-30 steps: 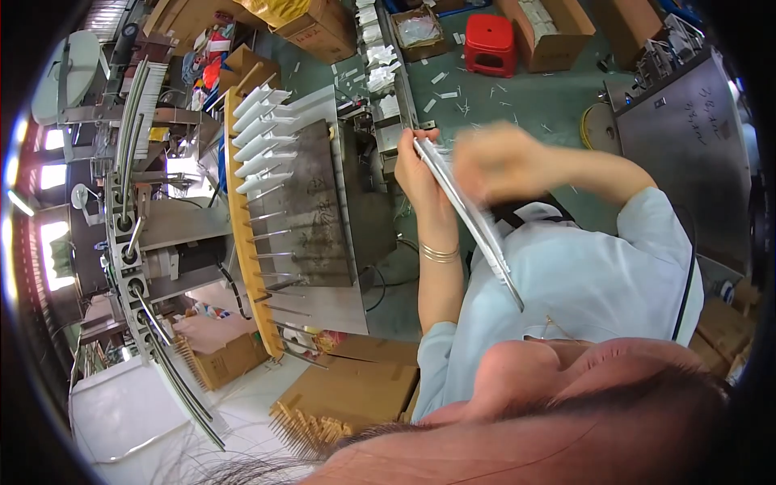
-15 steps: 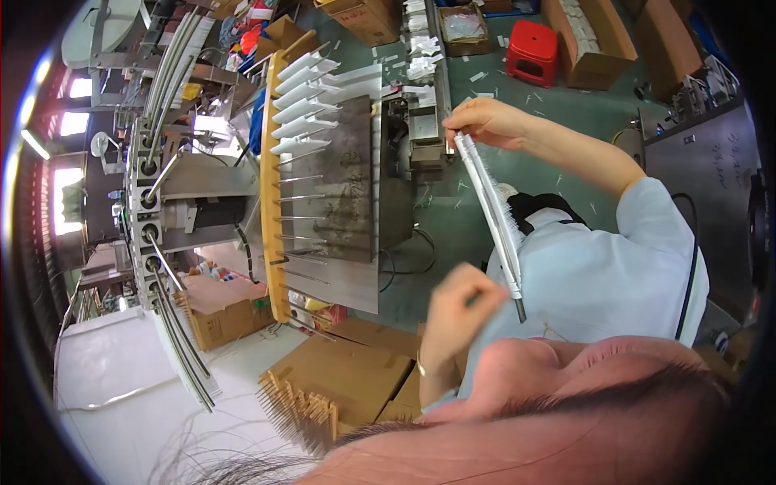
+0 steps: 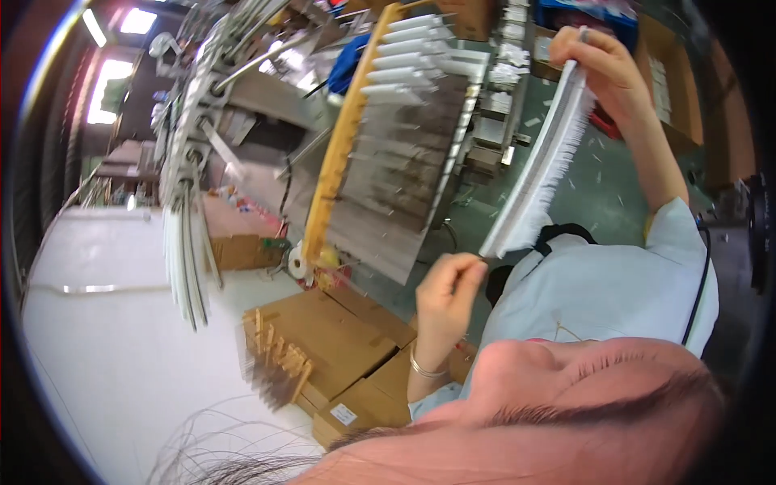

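The right hand (image 3: 602, 69) is closed around the upper end of a long white brush strip (image 3: 540, 174), with the fingers wrapped over its narrow back edge, and it holds the strip raised in front of the person, slanting down toward the left. The left hand (image 3: 447, 295) is at the lower end of the strip; its fingertips are bent together in a pinch just beside the lower tip, but I cannot tell if they really touch it or only come very near. The strip looks light and quite stiff along its back, because it keeps a straight line while held mainly at one end, and the short white bristles on one long side look soft and easy to bend. I judge it is best held by the bare back edge or the two ends, not by the bristles, and with both hands, since a long thin piece can twist. On the left wrist there is a thin bracelet (image 3: 427, 370). Farther out stands a rack with a yellow wooden frame (image 3: 343, 137) carrying more white strips, and brown cardboard boxes (image 3: 331, 339) lie on the floor below.
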Demonstrator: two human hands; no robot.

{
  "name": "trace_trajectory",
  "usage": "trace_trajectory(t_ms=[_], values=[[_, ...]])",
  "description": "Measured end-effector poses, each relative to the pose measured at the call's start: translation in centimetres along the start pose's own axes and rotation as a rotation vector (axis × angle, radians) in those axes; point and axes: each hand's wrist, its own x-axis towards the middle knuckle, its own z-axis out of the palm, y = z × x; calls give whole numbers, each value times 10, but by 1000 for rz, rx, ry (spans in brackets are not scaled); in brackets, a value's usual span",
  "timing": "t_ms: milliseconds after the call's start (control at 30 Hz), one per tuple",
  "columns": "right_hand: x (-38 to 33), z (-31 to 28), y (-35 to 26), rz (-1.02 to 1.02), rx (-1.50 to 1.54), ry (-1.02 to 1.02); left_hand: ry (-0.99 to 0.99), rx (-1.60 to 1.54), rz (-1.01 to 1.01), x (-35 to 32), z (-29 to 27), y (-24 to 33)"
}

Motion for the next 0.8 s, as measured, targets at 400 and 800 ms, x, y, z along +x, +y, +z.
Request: trace_trajectory(t_ms=[400, 800], values=[[-69, 118, -60, -345, -151, -274, 168, -342, 327, -37, -137, -10], [-132, 246, -104, -695, -516, -333, 342, -257, 629, -39, -236, -1]])
